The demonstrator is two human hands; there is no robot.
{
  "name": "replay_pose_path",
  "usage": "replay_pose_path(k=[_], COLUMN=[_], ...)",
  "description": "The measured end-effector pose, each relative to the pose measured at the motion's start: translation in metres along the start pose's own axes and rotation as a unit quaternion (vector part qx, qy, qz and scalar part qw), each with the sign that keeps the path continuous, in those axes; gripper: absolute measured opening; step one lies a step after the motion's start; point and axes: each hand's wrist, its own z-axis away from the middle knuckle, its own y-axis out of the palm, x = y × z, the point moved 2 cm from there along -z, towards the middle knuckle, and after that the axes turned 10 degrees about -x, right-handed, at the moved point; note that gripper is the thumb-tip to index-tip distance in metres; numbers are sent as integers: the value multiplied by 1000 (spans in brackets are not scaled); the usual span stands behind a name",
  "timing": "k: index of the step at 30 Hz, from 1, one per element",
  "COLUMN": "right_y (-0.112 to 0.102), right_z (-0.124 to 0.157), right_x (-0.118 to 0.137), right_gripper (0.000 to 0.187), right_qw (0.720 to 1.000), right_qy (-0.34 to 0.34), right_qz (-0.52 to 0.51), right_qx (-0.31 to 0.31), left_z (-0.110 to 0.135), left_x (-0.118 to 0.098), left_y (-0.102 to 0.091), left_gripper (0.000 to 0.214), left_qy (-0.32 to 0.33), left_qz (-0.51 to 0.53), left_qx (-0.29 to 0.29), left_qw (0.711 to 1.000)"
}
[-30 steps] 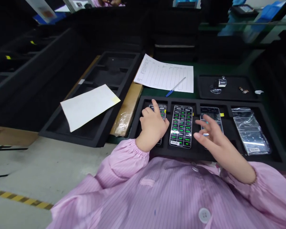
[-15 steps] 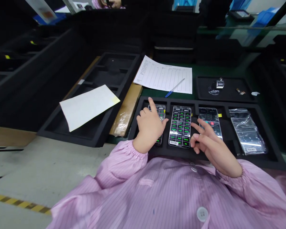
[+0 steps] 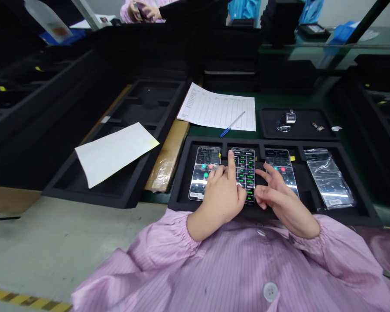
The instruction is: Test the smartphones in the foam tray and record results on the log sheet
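A black foam tray (image 3: 177,190) in front of me holds several phones in separate slots. My left hand (image 3: 222,195) lies over the second phone (image 3: 249,167), index finger stretched onto the top left of its screen, which shows a grid of green text. Left of that hand, the first phone (image 3: 196,180) has a dim screen with small coloured round icons. My right hand (image 3: 282,199) hovers between the second phone and the third phone (image 3: 290,177), fingers apart and partly bent, holding nothing. The third phone also shows round icons.
A phone in a clear plastic bag (image 3: 329,177) lies in the rightmost slot. Behind the tray are a printed sheet (image 3: 219,108), a blue pen (image 3: 232,124) and a small tray (image 3: 300,130) with a metal item. Left are a white paper (image 3: 115,154) and a taped cardboard strip (image 3: 169,158).
My left hand has moved right from the first phone to the second. The first phone's screen has switched from the green grid to round icons. My right hand has stayed near the second phone.
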Motion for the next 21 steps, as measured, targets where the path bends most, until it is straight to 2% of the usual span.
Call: replay_pose_path(k=[8, 15, 18, 21], right_y=[3, 2, -1, -5], right_z=[1, -4, -7, -7], right_x=[0, -7, -10, -7], right_gripper=[96, 100, 100, 96], right_qw=[998, 997, 996, 988], right_qy=[-13, -36, -52, -84], right_qz=[33, 51, 69, 133], right_qx=[43, 45, 36, 10], left_z=[-3, -4, -3, 1], left_x=[-2, -3, -1, 6], left_y=[-2, -1, -2, -9], left_gripper=[86, 88, 87, 83], left_qy=[9, 8, 5, 14], left_qz=[2, -3, 7, 23], left_qx=[29, 49, 38, 2], left_qw=[1000, 999, 999, 1000])
